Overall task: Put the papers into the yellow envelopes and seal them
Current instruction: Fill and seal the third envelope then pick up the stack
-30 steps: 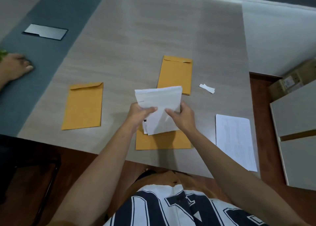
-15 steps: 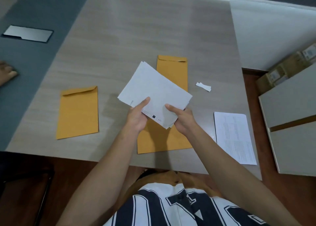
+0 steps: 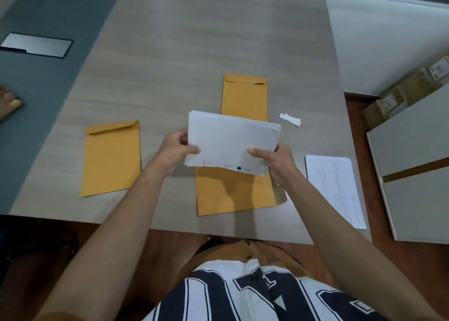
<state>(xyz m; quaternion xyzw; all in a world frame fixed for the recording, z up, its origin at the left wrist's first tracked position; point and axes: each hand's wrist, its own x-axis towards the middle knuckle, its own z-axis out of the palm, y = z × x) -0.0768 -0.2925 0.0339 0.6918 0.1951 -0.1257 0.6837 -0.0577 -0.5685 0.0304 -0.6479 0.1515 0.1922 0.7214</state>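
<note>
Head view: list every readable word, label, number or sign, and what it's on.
Nothing reads cleanly enough to quote.
Shirt: big navy block letters, cut off by the frame edge, no whole word.
Paper stack: one printed line and a black square near its lower edge, too small.
Loose sheet: dense print, too small.
Cardboard boxes: white labels, blurred.
Envelopes: no print visible.
</note>
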